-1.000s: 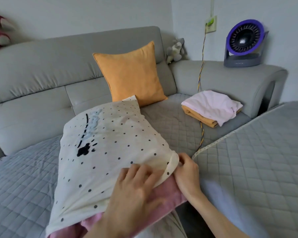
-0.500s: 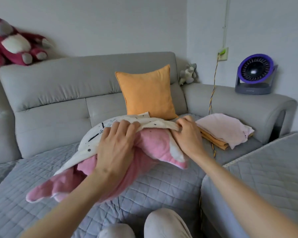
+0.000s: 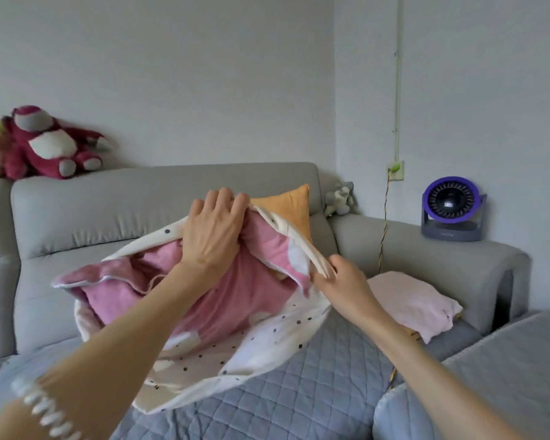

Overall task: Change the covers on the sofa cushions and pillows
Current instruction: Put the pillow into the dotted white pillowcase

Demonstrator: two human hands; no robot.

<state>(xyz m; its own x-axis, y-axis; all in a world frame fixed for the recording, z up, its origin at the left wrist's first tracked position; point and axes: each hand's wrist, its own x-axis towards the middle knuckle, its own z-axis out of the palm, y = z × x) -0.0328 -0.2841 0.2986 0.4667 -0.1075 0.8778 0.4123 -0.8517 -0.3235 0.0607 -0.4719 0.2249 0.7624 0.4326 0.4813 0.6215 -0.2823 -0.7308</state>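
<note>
A pink pillow sits partly inside a white cover with black dots, both lifted above the grey sofa seat. My left hand grips the pink pillow at its top, fingers curled over the edge. My right hand pinches the open rim of the white cover and holds it away to the right. An orange cushion leans on the backrest behind, mostly hidden. A folded pale pink cover lies on the seat at the right, on top of an orange one.
A dark red plush bear sits on the sofa's backrest at the left. A small grey plush toy is in the corner. A purple fan stands on the right armrest. A cable hangs from the wall socket.
The pillow and cover have risen off the seat. The cover's mouth is pulled wider apart, baring more of the pink pillow. The view has tilted upward.
</note>
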